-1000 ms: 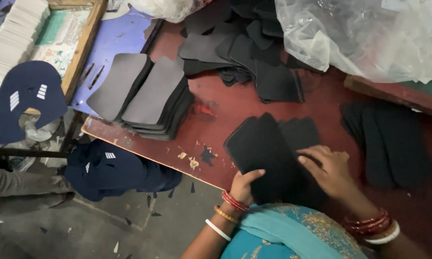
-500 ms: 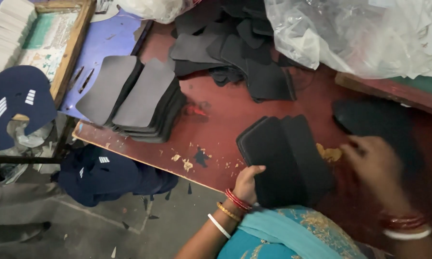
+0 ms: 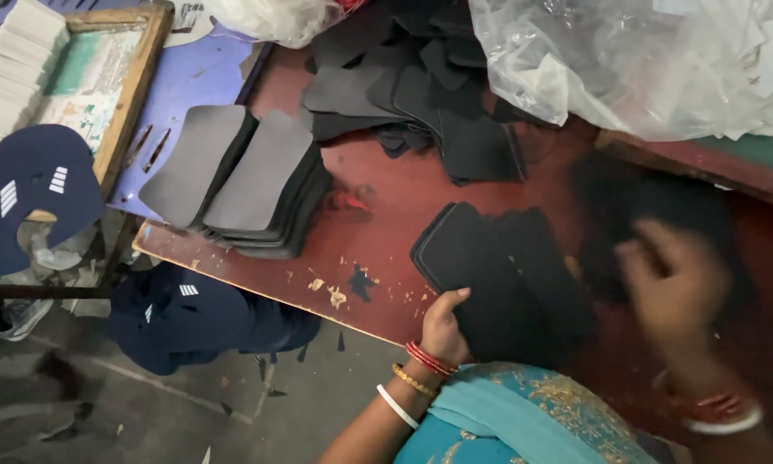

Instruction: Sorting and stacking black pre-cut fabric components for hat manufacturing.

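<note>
My left hand (image 3: 445,325) grips the near left edge of a stack of black shaped pads (image 3: 498,275) lying on the dark red table (image 3: 378,249). My right hand (image 3: 674,283) is blurred in motion at the right, over another dark pile of pads (image 3: 644,202); what it holds cannot be made out. Both wrists wear red and white bangles.
Two stacks of grey shaped pads (image 3: 240,180) sit at the table's left end. A loose heap of black pieces (image 3: 412,86) lies at the back, beside crumpled clear plastic (image 3: 644,60). Navy fabric pieces (image 3: 26,193) and a wooden framed screen (image 3: 94,82) are at the left.
My right hand has left the black stack and swung right to the other dark pile. My left hand stays on the stack's edge. The view has shifted a little.
</note>
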